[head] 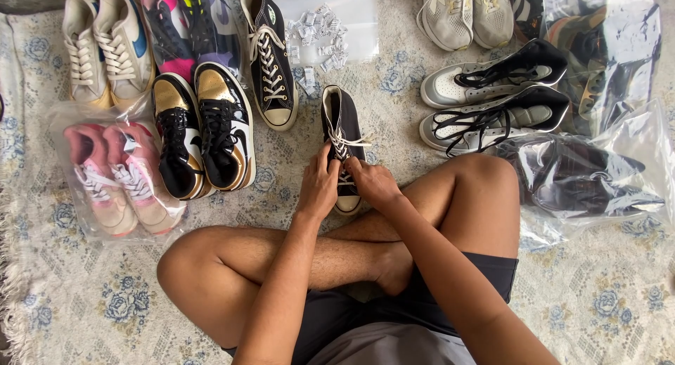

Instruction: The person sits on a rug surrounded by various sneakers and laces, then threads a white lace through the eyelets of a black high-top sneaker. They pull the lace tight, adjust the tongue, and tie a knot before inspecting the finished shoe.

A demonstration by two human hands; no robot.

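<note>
Sitting cross-legged on a floral rug (84,295); working on a black high-top sneaker (342,136) lying just ahead of the knees, toe toward the body; left hand (318,186) closing around the shoe's left side near the toe, fingers curled on it; right hand (373,182) pinching the white laces (342,141) over the lower eyelets; matching black high-top (271,62) lying apart, farther up and left; black-and-gold pair (204,133) resting beside it; pink pair in a clear bag (116,178) sitting at far left; grey-and-black high-tops (492,101) lying on their sides to the right.
</note>
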